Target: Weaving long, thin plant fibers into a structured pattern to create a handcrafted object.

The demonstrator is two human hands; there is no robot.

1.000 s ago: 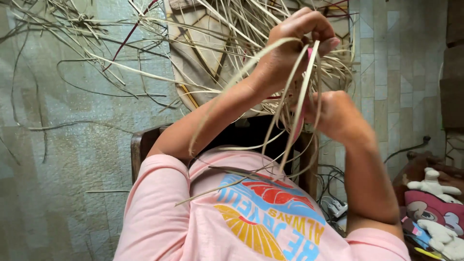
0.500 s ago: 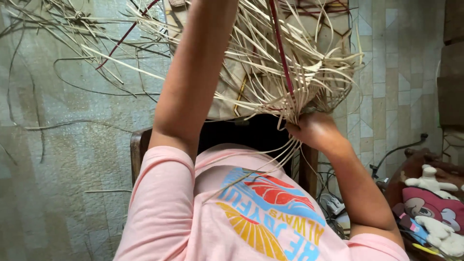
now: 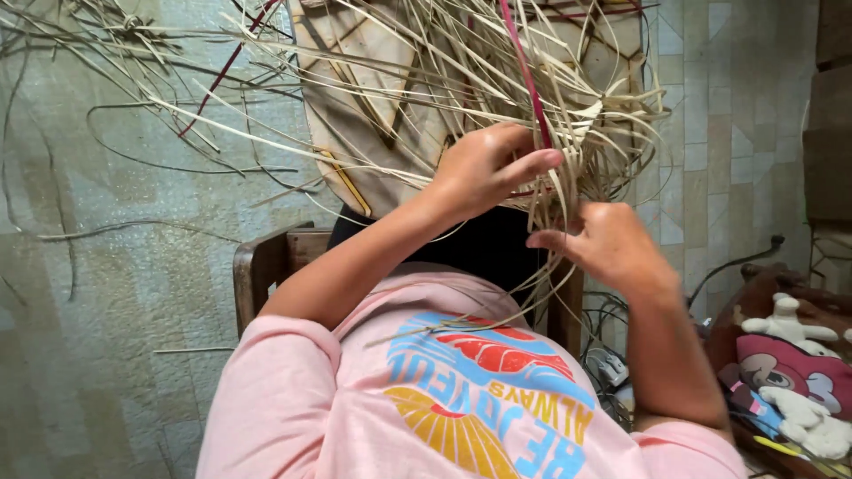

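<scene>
No packages, labels, signs or screens visible, seemingly.

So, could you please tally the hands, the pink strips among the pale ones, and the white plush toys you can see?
Hands: 2 (left hand, right hand)
Pink strip: 1
White plush toys: 2 (upper plush toy, lower plush toy)
Total: 5

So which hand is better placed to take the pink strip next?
Left, probably. The left hand has its fingers right beside the pink strip; the right hand sits lower, pinching pale strips, so it looks occupied.
</scene>
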